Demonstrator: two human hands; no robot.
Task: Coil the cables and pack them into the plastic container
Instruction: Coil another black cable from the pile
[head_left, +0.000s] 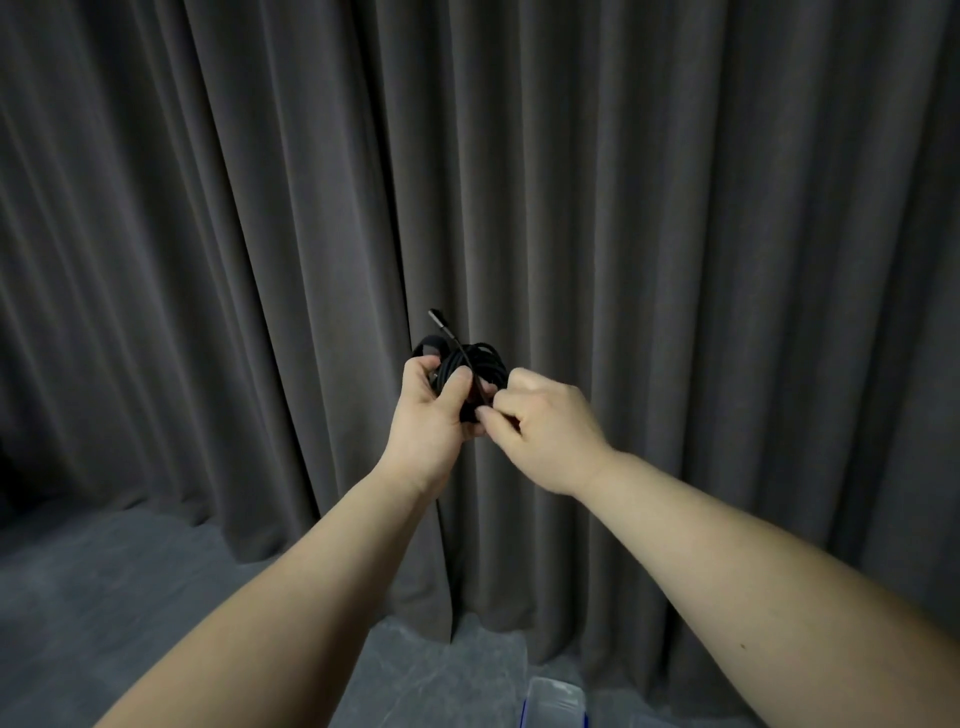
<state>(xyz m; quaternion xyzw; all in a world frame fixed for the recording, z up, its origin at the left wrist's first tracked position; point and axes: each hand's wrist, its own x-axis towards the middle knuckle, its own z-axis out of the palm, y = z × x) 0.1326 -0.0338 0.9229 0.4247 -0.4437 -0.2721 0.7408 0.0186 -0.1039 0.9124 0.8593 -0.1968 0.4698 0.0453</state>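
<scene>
You're seeing a dim, evenly lit scene: soft shadows sit in the curtain (675, 208) folds, wide-angle bending warps the edges, and the forearms near the bottom look slightly blurred.

The room looked like a curtained-off indoor space, perhaps a studio or recording area, though its exact kind could not be told. A heavy dark grey curtain (675, 234) hung in deep folds from top to floor and filled nearly the whole view. Below it lay a grey carpeted floor (104, 597), on which the curtain's hem rested. At the bottom edge, a corner of a clear plastic container (553, 701) with blue trim stood on the floor.
</scene>
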